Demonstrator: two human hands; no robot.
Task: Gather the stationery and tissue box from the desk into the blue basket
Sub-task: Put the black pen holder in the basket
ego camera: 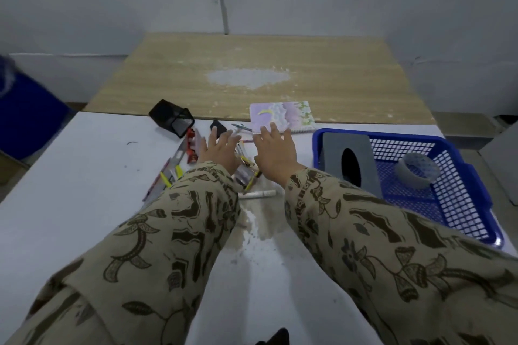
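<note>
The blue basket (pixel 476 213) stands on the desk at the right, holding a grey tissue box (pixel 350 148) and a roll of tape (pixel 414 173). Both my hands reach forward with fingers spread and straight. My left hand (pixel 218 150) hovers over a scatter of pens (pixel 246 165) and a red stapler (pixel 192 148). My right hand (pixel 276 148) has its fingertips at the near edge of a pastel spiral notebook (pixel 283 115). A white marker (pixel 258 194) lies near my wrists. A ruler with yellow clips (pixel 171 173) lies left of my left sleeve.
A black mesh pen holder (pixel 172 117) lies tipped at the back left, a small black object (pixel 218 126) beside it. A wooden table (pixel 252 78) abuts the white desk (pixel 84 204) behind. A blue bin (pixel 25 117) stands at the far left.
</note>
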